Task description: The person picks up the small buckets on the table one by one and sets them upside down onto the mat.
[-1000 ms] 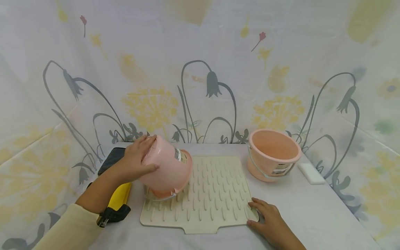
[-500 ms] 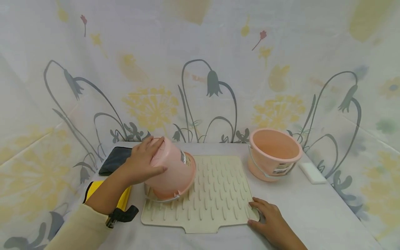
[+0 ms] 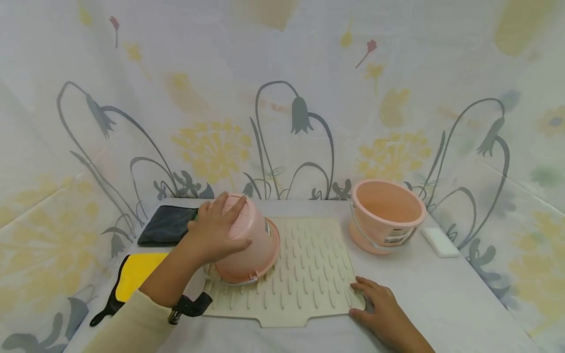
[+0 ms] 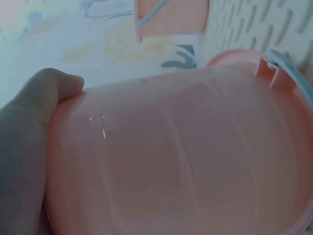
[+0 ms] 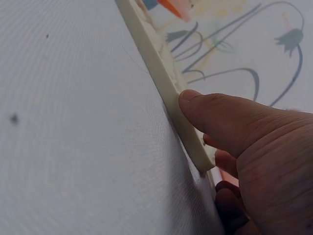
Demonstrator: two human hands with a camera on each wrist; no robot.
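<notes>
My left hand grips the base of a pink bucket, fingers spread over the bottom and thumb on the side. The bucket is upside down and leans a little, its rim on the left part of a cream ridged drying mat. In the left wrist view the thumb presses the bucket's base edge, and the pale handle hangs by the rim. My right hand holds the mat's near right corner; the right wrist view shows the thumb against the mat's edge.
A second pink bucket stands upright at the back right, beside a white block. Left of the mat lie a folded dark cloth and a yellow thing with black handle, partly behind my left forearm. A floral sheet hangs behind.
The held bucket has tipped more fully upside down and shifted slightly right with my left hand. More of the dark cloth and yellow thing shows. My right hand stays at the mat's corner.
</notes>
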